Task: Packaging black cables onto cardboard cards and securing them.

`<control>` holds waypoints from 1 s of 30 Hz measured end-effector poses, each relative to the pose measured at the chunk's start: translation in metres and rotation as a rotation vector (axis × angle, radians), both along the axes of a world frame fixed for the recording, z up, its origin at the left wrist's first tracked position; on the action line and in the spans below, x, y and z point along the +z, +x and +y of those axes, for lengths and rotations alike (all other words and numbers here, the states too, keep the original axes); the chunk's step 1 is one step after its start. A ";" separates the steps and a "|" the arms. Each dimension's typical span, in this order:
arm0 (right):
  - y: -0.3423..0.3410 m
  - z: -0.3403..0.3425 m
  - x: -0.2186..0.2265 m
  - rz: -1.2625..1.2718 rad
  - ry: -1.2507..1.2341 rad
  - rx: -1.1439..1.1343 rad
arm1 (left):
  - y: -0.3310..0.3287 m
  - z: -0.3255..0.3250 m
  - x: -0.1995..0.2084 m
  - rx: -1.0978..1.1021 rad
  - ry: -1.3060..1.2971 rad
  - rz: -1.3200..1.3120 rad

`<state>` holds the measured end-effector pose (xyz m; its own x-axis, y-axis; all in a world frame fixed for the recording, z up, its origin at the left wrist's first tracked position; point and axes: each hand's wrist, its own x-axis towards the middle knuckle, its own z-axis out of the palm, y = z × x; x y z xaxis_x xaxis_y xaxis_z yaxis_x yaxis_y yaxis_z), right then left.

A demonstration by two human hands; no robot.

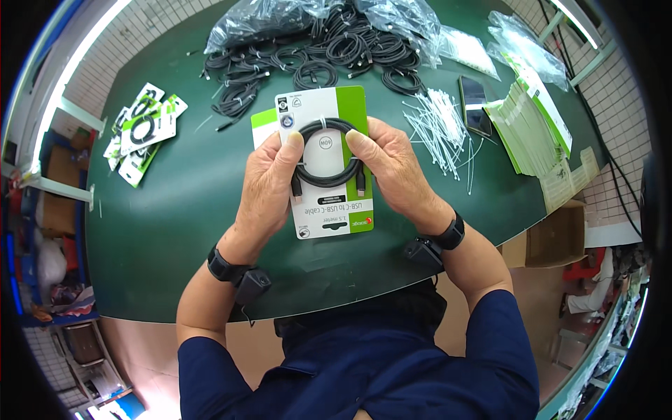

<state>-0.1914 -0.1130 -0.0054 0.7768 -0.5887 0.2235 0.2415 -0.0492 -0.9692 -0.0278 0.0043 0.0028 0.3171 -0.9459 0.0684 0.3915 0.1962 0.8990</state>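
Between my two hands is a white and green backing card (325,217), its print upside down to me. A coiled black cable (327,183) lies against its face, with white ties at the top and sides and both plugs pointing down. My left hand (271,171) grips the card's left edge, thumb on the coil. On the opposite edge, my right hand (395,164) does the same with its thumb pressed on the coil. Part of another green and white card (263,124) shows behind, left of the held one; whether I hold it too is unclear.
Carded cables (143,133) lie piled at the left of the green table (168,238). Black cable coils (343,49) and clear plastic bags (262,24) fill the back. To the right are white cable ties (437,129), a phone (474,105) and stacked cards (528,129).
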 end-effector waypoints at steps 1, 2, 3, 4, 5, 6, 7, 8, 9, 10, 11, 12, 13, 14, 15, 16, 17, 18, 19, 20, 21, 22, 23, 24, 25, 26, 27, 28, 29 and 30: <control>-0.002 -0.001 0.003 -0.012 -0.002 -0.002 | 0.000 0.001 0.002 -0.002 -0.002 -0.012; -0.004 -0.002 0.006 -0.004 -0.007 0.002 | 0.000 0.001 0.004 0.023 -0.005 -0.095; -0.006 -0.002 0.008 0.006 -0.012 0.007 | -0.001 0.002 0.005 0.048 -0.007 -0.177; -0.006 -0.003 0.009 0.017 -0.016 0.012 | -0.001 0.003 0.006 0.074 -0.009 -0.257; -0.006 -0.004 0.009 0.009 -0.014 0.010 | -0.001 0.003 0.007 0.072 -0.008 -0.265; -0.007 -0.006 0.009 -0.003 0.013 0.017 | -0.001 0.003 0.008 0.075 -0.005 -0.309; -0.006 -0.008 0.008 -0.014 0.040 0.025 | -0.002 0.003 0.009 0.079 -0.001 -0.352; -0.007 -0.010 0.007 -0.025 0.067 0.033 | -0.003 0.003 0.010 0.083 0.003 -0.395; -0.007 -0.012 0.006 -0.027 0.067 0.029 | -0.004 0.003 0.011 0.079 0.002 -0.397; -0.007 -0.015 0.004 -0.038 0.135 0.047 | -0.005 0.003 0.011 0.093 -0.003 -0.427; -0.007 -0.016 0.003 -0.048 0.203 0.069 | -0.007 0.003 0.011 0.110 -0.009 -0.455; -0.007 -0.016 0.004 -0.058 0.271 0.090 | -0.008 0.003 0.011 0.128 -0.014 -0.483; -0.007 -0.015 0.005 -0.057 0.271 0.089 | -0.009 0.002 0.011 0.126 -0.015 -0.482; -0.005 -0.011 0.005 -0.111 0.163 -0.065 | -0.009 0.002 0.011 0.150 -0.022 -0.508; -0.003 -0.006 0.007 -0.164 0.054 -0.217 | -0.010 0.001 0.011 0.174 -0.029 -0.534; -0.003 -0.004 0.010 -0.218 -0.058 -0.367 | -0.010 0.001 0.011 0.201 -0.037 -0.562; -0.004 -0.002 0.012 -0.219 -0.059 -0.366 | -0.011 0.001 0.011 0.202 -0.038 -0.562; -0.006 -0.001 0.015 -0.159 -0.277 -0.432 | -0.013 0.001 0.011 0.224 -0.048 -0.555; -0.008 0.000 0.016 -0.098 -0.495 -0.496 | -0.015 0.001 0.010 0.245 -0.058 -0.549; -0.009 0.000 0.017 -0.035 -0.713 -0.556 | -0.017 0.001 0.009 0.267 -0.067 -0.542; -0.010 0.000 0.017 -0.032 -0.713 -0.559 | -0.019 0.001 0.008 0.263 -0.068 -0.541; -0.008 0.002 0.015 -0.049 -0.753 -0.591 | -0.021 0.001 0.007 0.280 -0.074 -0.548; -0.006 0.003 0.014 -0.064 -0.793 -0.622 | -0.022 0.001 0.006 0.297 -0.081 -0.554; -0.004 0.004 0.012 -0.080 -0.833 -0.653 | -0.023 0.001 0.005 0.314 -0.086 -0.559; -0.004 0.004 0.011 -0.074 -0.833 -0.653 | -0.024 0.000 0.004 0.311 -0.084 -0.555; -0.003 0.004 0.010 -0.078 -0.848 -0.653 | -0.025 0.001 0.004 0.312 -0.085 -0.562; -0.003 0.004 0.009 -0.081 -0.863 -0.651 | -0.026 0.002 0.003 0.314 -0.086 -0.569; -0.002 0.004 0.007 -0.084 -0.878 -0.650 | -0.026 0.002 0.003 0.315 -0.087 -0.575; -0.001 0.004 0.006 -0.077 -0.877 -0.644 | -0.027 0.003 0.003 0.316 -0.082 -0.568; 0.000 0.004 0.006 -0.078 -0.924 -0.662 | -0.027 0.003 0.005 0.320 -0.081 -0.578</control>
<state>-0.1913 -0.1094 0.0007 0.3396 -0.4633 0.8185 -0.0401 -0.8766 -0.4796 -0.0553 0.0070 0.0074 0.4726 -0.7957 0.3788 -0.2382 0.2986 0.9242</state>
